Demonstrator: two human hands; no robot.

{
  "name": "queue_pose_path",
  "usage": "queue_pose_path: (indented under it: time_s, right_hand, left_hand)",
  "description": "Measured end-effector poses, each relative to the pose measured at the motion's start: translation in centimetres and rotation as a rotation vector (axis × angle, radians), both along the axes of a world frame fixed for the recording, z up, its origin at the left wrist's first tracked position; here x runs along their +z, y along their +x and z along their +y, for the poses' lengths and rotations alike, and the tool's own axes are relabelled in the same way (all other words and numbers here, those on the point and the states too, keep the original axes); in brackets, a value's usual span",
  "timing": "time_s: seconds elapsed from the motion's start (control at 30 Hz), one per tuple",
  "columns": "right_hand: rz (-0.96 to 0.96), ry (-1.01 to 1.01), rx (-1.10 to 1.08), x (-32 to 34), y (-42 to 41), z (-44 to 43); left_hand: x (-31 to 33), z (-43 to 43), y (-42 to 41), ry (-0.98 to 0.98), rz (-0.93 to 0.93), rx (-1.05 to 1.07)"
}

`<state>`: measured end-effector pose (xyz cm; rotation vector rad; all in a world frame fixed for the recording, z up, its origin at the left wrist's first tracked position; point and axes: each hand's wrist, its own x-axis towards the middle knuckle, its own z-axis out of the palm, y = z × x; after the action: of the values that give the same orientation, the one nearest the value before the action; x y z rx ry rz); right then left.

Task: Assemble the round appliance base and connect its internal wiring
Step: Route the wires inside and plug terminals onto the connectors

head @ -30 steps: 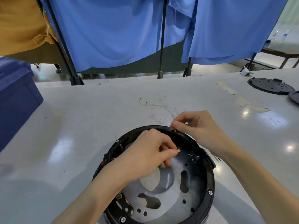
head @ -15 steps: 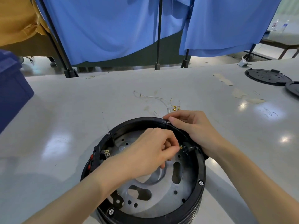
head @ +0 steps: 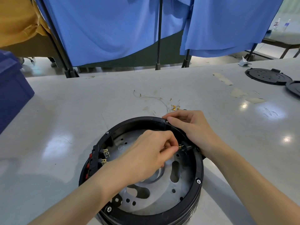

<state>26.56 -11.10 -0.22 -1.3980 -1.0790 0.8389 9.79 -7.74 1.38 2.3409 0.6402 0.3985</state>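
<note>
Since the earlier frame the left hand has carried its brass terminal to the black socket inside the round base, pinching it. The right hand, fingers curled, grips the base's matte black rim on the glossy grey table; loose white wires lie just beyond.

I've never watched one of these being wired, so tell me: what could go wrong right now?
The left hand pinches a tiny brass wire terminal at a black socket inside the round black appliance base; it could slip or bend. The right hand steadies only the rim, so the base might shift. The loose white wires on the grey table could get snagged.
</note>
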Motion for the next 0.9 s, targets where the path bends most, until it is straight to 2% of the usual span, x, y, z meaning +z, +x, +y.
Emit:
queue_pose_path:
  time_s: [0.23, 0.47, 0.9]
  right_hand:
    - [-0.031, 0.01, -0.01, 0.02, -0.09, 0.01]
    - [-0.079, 0.027, -0.031, -0.05, -0.31, 0.2]
    - [-0.087, 0.022, -0.076, -0.07, -0.77, 0.34]
  left_hand:
    - [0.2, -0.22, 0.15, 0.024, -0.007, -0.006]
    - [0.49, -0.66, 0.07, 0.257, 0.069, -0.044]
    - [0.05, -0.91, 0.34, 0.379, 0.033, -0.119]
